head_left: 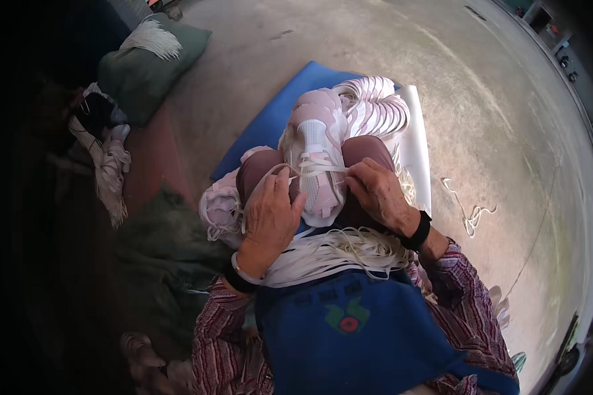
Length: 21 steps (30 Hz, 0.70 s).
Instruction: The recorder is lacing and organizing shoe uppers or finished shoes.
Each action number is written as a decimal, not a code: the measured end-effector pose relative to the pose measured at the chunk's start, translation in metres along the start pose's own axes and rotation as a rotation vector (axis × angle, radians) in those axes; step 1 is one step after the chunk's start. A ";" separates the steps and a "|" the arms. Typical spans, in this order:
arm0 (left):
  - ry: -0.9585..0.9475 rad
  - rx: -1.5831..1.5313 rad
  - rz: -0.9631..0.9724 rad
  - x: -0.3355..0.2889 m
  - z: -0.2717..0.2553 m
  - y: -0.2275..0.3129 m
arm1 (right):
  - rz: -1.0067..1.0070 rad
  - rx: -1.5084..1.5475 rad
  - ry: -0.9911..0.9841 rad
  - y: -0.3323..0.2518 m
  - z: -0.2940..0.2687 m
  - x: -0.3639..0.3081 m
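Note:
A pale pink and white shoe upper (315,131) stands between my knees, toe end pointing toward me. White shoelace (316,163) crosses its eyelets in several rows. At the upper's left side, my left hand (273,214) is closed, thumb and forefinger pinching a loop of the lace. On the other side my right hand (381,194) pinches a lace end pulled out to the right. A thick bundle of white laces (336,257) lies across my lap, over a blue apron (349,329). Another pink shoe upper (221,207) rests beside my left knee.
Nested shoe uppers (379,112) are stacked beyond my right knee, on a blue sheet (263,125) next to a white sheet (418,145). A loose lace (468,214) lies on the concrete floor. Far left, a green sack (145,72) carries another lace bundle (153,39).

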<state>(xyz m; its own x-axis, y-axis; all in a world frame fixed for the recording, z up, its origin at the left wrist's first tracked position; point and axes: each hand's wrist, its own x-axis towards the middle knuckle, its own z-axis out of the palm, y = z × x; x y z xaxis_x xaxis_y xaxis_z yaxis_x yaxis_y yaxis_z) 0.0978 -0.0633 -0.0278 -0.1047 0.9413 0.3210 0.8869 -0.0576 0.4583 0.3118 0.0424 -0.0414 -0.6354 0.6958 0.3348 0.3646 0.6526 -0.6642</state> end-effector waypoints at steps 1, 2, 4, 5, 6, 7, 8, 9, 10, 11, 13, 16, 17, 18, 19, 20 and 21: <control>-0.015 0.069 0.041 -0.002 0.001 0.007 | -0.014 0.014 0.062 -0.003 0.001 0.001; -0.101 0.070 -0.049 -0.002 0.001 0.014 | -0.010 0.017 0.060 -0.005 0.002 0.002; -0.134 0.069 -0.131 0.002 0.004 0.019 | 0.005 0.008 0.095 -0.005 0.004 0.007; -0.165 0.066 -0.213 0.003 0.005 0.019 | 0.008 0.010 0.094 -0.003 0.005 0.007; -0.163 0.069 -0.217 0.003 0.009 0.017 | 0.014 -0.006 0.097 0.000 0.005 0.009; -0.038 0.051 -0.133 0.002 0.015 0.011 | 0.020 -0.022 0.099 0.001 0.005 0.010; 0.085 0.033 -0.049 0.001 0.019 0.008 | 0.019 -0.019 0.095 0.001 0.002 0.009; 0.085 0.035 -0.051 0.000 0.018 0.008 | 0.031 -0.011 0.042 -0.002 -0.004 0.010; 0.086 0.030 -0.014 -0.001 0.018 0.007 | 0.044 -0.004 -0.012 -0.003 -0.007 0.011; 0.087 0.025 0.023 -0.002 0.017 0.007 | 0.045 -0.001 -0.013 -0.001 -0.007 0.009; 0.096 0.031 0.036 -0.003 0.017 0.008 | 0.003 -0.042 -0.052 0.000 -0.008 0.006; 0.090 0.059 0.039 0.001 0.019 0.008 | -0.033 -0.078 0.013 0.004 -0.006 0.008; 0.076 0.082 0.027 0.004 0.020 0.008 | -0.031 -0.079 0.015 0.004 -0.006 0.010; 0.075 0.080 0.027 0.006 0.023 0.006 | -0.045 -0.055 0.015 0.003 -0.007 0.012; 0.047 0.093 -0.012 0.008 0.028 0.003 | -0.059 -0.032 0.015 0.003 -0.007 0.013; 0.021 0.107 -0.052 0.009 0.030 0.001 | -0.058 -0.033 0.015 0.004 -0.006 0.014; 0.020 0.106 -0.051 0.011 0.030 0.000 | -0.059 -0.007 0.022 0.007 -0.004 0.014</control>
<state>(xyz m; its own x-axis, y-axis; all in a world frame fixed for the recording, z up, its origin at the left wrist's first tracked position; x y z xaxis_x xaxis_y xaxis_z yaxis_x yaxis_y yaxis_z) 0.1101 -0.0431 -0.0493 -0.1588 0.9351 0.3169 0.9228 0.0264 0.3845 0.3083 0.0577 -0.0383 -0.6408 0.6624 0.3881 0.3315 0.6947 -0.6383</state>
